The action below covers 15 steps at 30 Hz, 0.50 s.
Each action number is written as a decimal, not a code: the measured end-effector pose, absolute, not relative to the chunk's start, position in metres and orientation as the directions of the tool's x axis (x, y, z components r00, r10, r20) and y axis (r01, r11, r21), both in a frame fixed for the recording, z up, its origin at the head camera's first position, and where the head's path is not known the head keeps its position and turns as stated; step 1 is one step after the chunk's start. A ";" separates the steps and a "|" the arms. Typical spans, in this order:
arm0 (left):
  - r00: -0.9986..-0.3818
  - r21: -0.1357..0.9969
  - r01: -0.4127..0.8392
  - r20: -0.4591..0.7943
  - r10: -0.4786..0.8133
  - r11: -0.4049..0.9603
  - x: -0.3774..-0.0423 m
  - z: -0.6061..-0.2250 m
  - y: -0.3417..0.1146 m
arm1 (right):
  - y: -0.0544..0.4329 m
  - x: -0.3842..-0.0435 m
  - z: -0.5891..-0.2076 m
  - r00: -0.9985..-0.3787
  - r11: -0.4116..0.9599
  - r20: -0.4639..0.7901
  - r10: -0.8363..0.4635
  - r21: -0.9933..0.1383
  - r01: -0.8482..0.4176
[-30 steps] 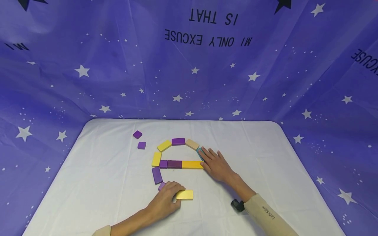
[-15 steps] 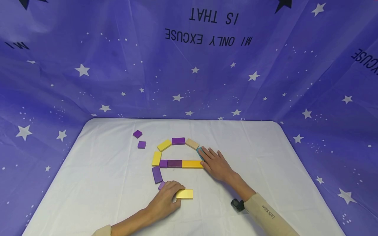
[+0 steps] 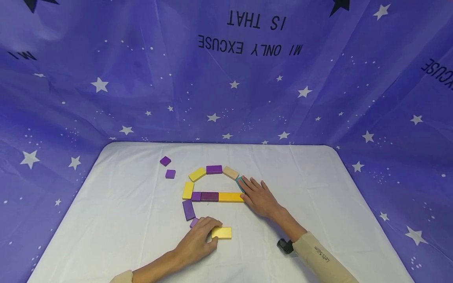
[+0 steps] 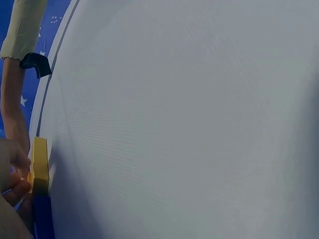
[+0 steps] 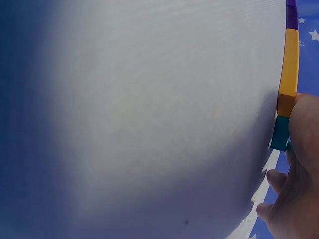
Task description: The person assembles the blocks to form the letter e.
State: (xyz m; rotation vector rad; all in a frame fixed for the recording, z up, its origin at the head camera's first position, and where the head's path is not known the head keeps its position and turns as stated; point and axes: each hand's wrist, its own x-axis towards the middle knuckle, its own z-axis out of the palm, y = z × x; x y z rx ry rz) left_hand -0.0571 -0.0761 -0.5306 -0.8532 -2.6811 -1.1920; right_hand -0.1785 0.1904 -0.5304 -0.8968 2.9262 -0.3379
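In the head view, my left hand holds the left end of a pale yellow block between thumb and fingers. A light purple block, partly covered by that hand, lies just beyond it. My right hand lies with its fingers spread and nearly straight over a teal block, hiding much of it. Its thumb touches the right end of a long orange block. The right wrist view shows the teal block against the orange block, beside the hand.
On the white-covered table, a yellow block, a violet block, a purple block and a tan block lie in a curve. A dark plum block sits in the crossbar. Two small purple blocks lie apart at the back left.
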 end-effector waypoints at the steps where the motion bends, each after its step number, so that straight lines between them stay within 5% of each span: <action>1: -0.838 0.665 0.527 0.301 0.456 0.529 -0.058 -0.530 -0.077 | 0.190 -0.178 -0.530 -0.829 0.807 0.002 -0.559 -0.228 -0.545; 8: -0.837 0.721 0.530 0.361 0.411 0.446 -0.073 -0.523 -0.088 | 0.191 -0.178 -0.529 -0.827 0.805 0.001 -0.562 -0.227 -0.548; 15: -0.885 0.706 0.466 0.377 0.274 0.533 -0.106 -0.516 -0.117 | 0.191 -0.178 -0.528 -0.822 0.797 0.009 -0.569 -0.240 -0.554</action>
